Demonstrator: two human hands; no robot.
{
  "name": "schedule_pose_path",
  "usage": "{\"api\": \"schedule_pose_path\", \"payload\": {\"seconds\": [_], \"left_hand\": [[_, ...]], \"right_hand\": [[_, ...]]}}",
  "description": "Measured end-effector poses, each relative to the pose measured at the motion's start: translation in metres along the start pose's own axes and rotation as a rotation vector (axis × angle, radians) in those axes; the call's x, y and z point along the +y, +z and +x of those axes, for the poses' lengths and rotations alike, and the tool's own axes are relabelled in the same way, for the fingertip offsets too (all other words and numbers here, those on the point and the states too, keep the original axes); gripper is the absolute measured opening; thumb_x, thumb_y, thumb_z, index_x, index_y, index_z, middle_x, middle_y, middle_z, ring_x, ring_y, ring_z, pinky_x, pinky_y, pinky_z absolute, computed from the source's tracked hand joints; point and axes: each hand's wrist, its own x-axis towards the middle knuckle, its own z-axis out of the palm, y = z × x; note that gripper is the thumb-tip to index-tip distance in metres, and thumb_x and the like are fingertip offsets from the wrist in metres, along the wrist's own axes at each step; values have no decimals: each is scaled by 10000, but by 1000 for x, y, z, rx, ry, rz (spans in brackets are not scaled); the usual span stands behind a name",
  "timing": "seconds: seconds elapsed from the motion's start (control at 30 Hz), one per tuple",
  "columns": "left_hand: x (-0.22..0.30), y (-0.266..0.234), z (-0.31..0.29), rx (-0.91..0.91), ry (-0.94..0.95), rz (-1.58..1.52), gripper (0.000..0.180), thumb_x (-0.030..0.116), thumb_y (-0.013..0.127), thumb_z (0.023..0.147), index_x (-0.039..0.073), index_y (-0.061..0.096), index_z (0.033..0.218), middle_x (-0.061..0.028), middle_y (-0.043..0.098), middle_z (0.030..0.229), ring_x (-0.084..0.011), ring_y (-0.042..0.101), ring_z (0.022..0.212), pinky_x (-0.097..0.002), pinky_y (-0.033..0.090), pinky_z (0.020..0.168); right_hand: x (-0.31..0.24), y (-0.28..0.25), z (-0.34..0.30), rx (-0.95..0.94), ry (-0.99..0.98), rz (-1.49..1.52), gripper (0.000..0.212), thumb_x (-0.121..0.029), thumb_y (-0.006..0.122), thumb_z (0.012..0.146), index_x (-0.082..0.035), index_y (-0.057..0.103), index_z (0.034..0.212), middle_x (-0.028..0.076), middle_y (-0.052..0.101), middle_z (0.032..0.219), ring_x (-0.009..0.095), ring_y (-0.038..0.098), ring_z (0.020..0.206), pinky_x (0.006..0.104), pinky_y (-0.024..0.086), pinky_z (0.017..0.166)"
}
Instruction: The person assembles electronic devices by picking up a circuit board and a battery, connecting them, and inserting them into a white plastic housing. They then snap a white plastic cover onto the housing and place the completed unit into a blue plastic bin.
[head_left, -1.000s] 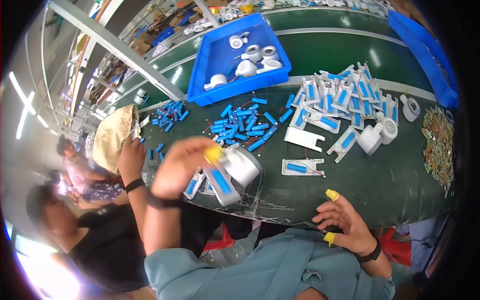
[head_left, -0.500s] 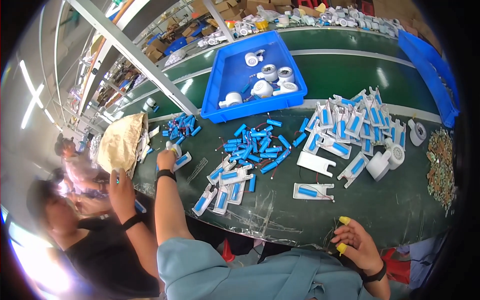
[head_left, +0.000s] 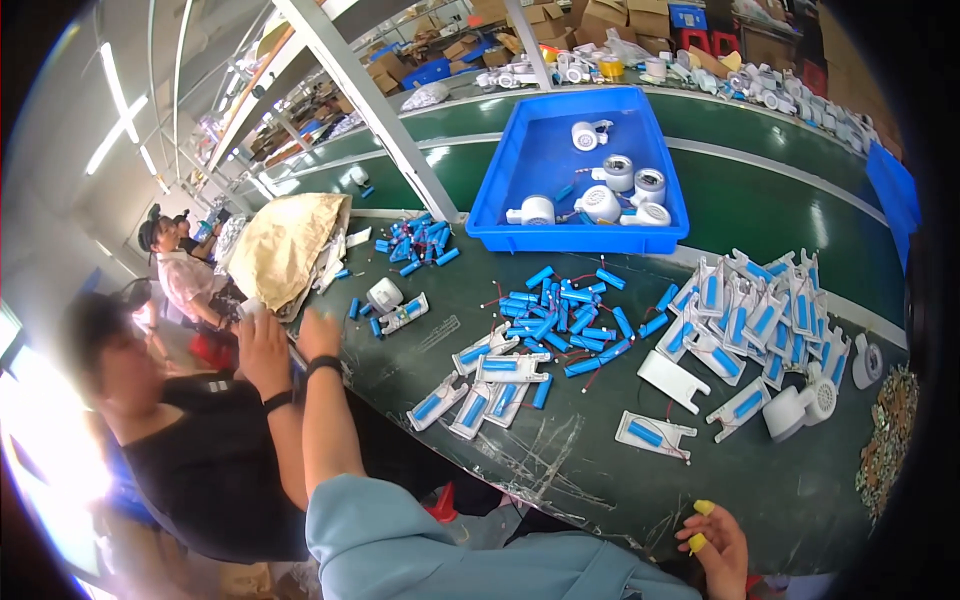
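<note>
My left hand point(head_left: 320, 335) is stretched out to the left over the table's near edge. Motion smears its fingers, so any hold is hidden. Just right of it on the table sit a white fan housing point(head_left: 384, 295) and a white handle shell point(head_left: 404, 312) with a blue battery. My right hand point(head_left: 722, 550) hovers at the near right edge, fingers apart and holding nothing. Yellow finger covers are on two of its digits. Nearest to it lies another handle shell point(head_left: 655, 436) with a blue battery and thin wires.
Loose blue batteries point(head_left: 560, 315) and stacked handle shells point(head_left: 760, 310) cover the table's middle and right. A blue bin point(head_left: 580, 240) holds white fan parts. Small circuit boards point(head_left: 888, 440) lie far right. At left, a co-worker's hand point(head_left: 265, 355) is raised close to my left hand, beside brown paper point(head_left: 290, 250).
My left hand has come away from the white fan housing, back toward the co-worker; the housing now stands on the table. The view has turned left. My right hand remains open.
</note>
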Motion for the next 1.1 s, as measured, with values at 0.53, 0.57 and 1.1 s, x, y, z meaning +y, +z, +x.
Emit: {"api": "schedule_pose_path", "payload": {"seconds": [0.53,0.57,1.1], "left_hand": [[66,49,70,-662,-174,346,671,112,411,874,319,296,1503,-192,524,1370,-309,520,1265,-406,417,1048],[70,52,69,-677,-184,308,671,117,425,866,302,308,1500,-188,524,1372,-309,509,1275,-401,407,1055],[89,88,128,-605,-22,247,650,161,459,867,276,316,1491,-248,546,1317,-370,533,1232,-446,414,1038]], "right_hand": [[6,-13,3,121,31,27,440,-182,551,989,32,461,1363,87,611,1116,163,606,949,272,506,775],[10,-15,1,131,13,32,449,-194,556,987,28,460,1365,85,612,1121,165,607,949,280,508,777],[26,-33,27,109,36,295,486,-224,561,984,14,435,1389,74,592,1157,179,589,997,316,493,844]]}}
